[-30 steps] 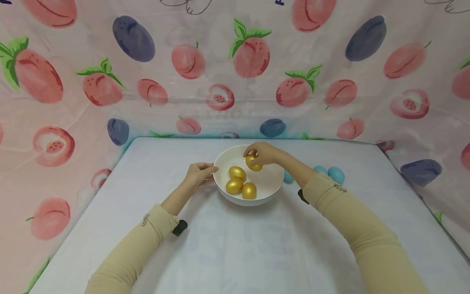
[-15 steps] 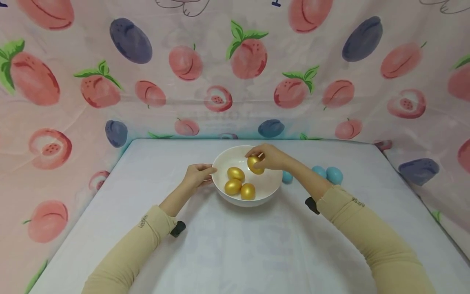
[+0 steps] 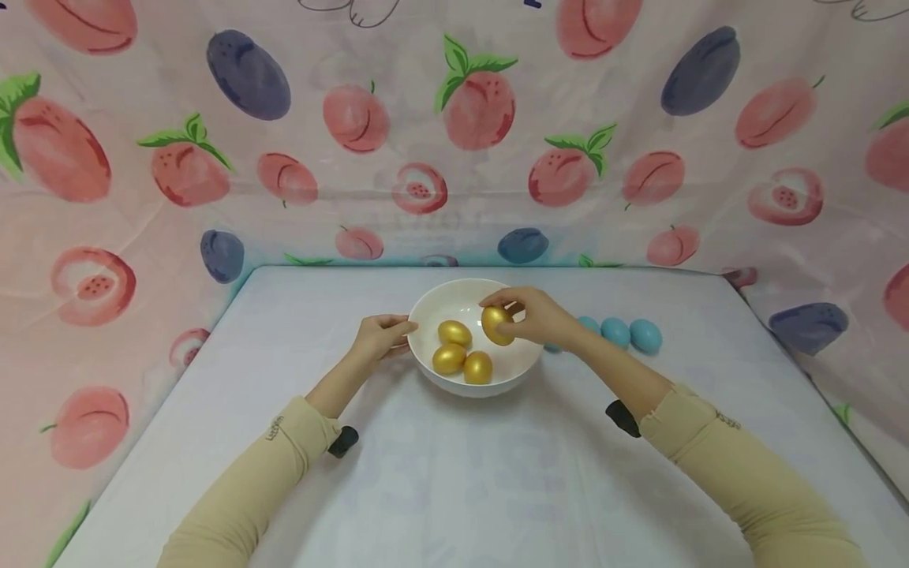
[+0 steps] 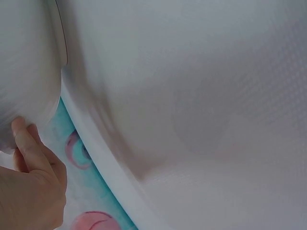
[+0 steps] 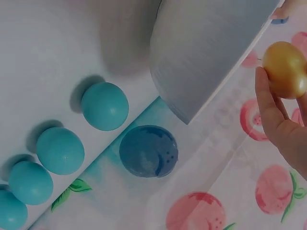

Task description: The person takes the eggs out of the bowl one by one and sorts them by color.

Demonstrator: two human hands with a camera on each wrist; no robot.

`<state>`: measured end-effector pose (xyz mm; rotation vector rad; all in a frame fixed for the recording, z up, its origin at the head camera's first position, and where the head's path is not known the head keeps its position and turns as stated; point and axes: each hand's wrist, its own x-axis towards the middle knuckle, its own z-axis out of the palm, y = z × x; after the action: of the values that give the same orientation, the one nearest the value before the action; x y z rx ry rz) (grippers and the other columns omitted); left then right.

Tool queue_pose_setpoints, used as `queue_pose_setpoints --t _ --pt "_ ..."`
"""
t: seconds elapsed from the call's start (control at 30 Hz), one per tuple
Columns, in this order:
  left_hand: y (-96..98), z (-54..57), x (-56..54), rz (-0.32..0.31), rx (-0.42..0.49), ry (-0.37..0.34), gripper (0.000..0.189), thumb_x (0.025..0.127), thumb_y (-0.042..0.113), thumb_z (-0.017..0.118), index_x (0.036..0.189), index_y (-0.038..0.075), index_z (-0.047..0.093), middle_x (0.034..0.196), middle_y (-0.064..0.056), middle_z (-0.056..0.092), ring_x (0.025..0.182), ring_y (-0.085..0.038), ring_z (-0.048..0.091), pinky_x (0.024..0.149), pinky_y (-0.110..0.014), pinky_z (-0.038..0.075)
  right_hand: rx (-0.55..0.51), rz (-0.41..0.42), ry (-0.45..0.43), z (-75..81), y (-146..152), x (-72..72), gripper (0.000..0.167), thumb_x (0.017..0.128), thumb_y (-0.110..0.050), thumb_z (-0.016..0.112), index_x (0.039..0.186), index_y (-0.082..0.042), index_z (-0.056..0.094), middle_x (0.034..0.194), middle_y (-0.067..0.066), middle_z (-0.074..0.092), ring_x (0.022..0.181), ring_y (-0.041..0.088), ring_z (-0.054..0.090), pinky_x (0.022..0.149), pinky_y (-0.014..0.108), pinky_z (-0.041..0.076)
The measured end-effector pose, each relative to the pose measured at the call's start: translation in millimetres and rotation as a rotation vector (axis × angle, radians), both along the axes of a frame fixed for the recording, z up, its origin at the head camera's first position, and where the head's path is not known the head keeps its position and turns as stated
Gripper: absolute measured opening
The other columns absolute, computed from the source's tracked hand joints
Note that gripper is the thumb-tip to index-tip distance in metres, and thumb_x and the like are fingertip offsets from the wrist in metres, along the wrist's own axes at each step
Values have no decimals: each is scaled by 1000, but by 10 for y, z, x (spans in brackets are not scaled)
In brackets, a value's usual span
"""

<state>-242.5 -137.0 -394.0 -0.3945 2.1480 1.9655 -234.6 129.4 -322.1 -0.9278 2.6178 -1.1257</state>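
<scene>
A white bowl (image 3: pixel 507 363) stands on the table with three golden eggs (image 3: pixel 454 334) lying in it. My left hand (image 3: pixel 379 338) pinches the bowl's left rim, thumb on top and fingers against the outer wall. In the left wrist view the fingers (image 4: pixel 31 148) touch the bowl's outside (image 4: pixel 29 57). Over the right part of the bowl, my right hand (image 3: pixel 536 315) holds another golden egg (image 3: pixel 496 325) between thumb and fingertips. The right wrist view shows this held egg (image 5: pixel 284 69) raised above the bowl's rim.
Several blue eggs (image 3: pixel 645 336) lie in a row on the white-covered table (image 3: pixel 454 473), right of the bowl and partly behind my right forearm. A fruit-print cloth (image 3: pixel 426 118) hangs along the back and sides.
My right hand, with the golden egg in it, has shifted slightly right and nearer. The right forearm has swung outward, showing more of the blue eggs. My left hand keeps its hold on the bowl.
</scene>
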Motion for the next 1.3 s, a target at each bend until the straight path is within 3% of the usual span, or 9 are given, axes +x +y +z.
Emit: queue_pose_setpoints --t 0.27,0.5,0.97,1.13,1.3 --pt "-7 2 5 -4 2 5 39 88 12 65 122 -4 58 100 -7 62 65 -4 61 69 -19 60 -54 -76 -17 6 129 146 38 84 -3 67 121 0 60 121 18 62 106 32 58 93 44 55" --pt "-7 18 14 -4 -5 9 38 88 13 65 122 -4 58 99 -6 62 64 -4 61 68 -18 60 -50 -146 -90 45 255 254 38 86 -8 67 123 -3 59 123 17 60 105 32 58 91 41 56" --pt "8 14 11 -11 3 26 40 87 11 64 123 -5 57 101 -7 63 64 -2 61 69 -19 60 -59 -175 -127 9 557 434 40 89 -13 64 127 -1 55 124 17 58 106 31 56 85 28 58" --pt "6 10 19 -17 -10 30 39 87 12 64 122 -5 59 95 -4 62 64 -2 60 69 -19 60 -55 -191 -117 -16 654 470 41 90 -17 65 127 -1 56 123 16 59 108 30 55 85 20 54" --pt "-5 3 27 -19 -4 37 38 87 12 64 121 -6 58 89 0 61 63 -3 60 67 -18 60 -65 -212 -132 -63 739 499 40 90 -18 64 126 0 56 123 19 58 107 31 55 83 20 54"
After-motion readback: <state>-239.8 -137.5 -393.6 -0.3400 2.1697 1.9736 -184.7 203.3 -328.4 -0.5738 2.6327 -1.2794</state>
